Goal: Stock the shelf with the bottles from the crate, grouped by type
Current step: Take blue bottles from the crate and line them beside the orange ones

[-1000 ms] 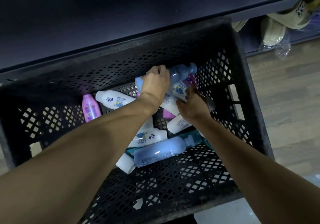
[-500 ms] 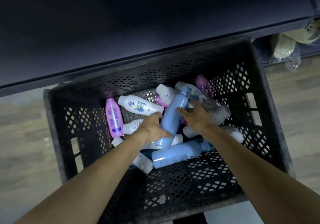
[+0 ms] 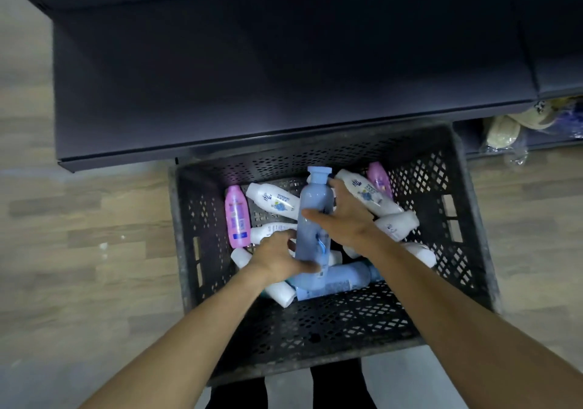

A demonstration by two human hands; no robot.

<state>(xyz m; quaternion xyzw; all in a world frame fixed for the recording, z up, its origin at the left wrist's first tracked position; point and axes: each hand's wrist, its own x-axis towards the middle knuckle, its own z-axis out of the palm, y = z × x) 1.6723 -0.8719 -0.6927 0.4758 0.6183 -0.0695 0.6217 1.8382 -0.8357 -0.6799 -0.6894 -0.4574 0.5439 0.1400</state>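
A black lattice crate point(image 3: 448, 282) stands on the floor below a dark shelf point(image 3: 284, 70). Inside lie several bottles: white ones point(image 3: 273, 201), pink ones point(image 3: 237, 217) and a light blue one point(image 3: 334, 282). Both hands hold another light blue bottle point(image 3: 315, 206) upright above the pile, cap pointing to the shelf. My left hand point(image 3: 277, 258) grips its base. My right hand point(image 3: 342, 216) wraps its middle from the right.
Wood-pattern floor point(image 3: 94, 235) lies to the left and right of the crate. At the upper right, a lower shelf holds bagged slippers point(image 3: 504, 130). My dark trouser legs point(image 3: 334, 386) show below the crate's near wall.
The blue bottle has come up from lying among the others to standing upright in both hands. The view has pulled back, so more of the shelf and floor show.
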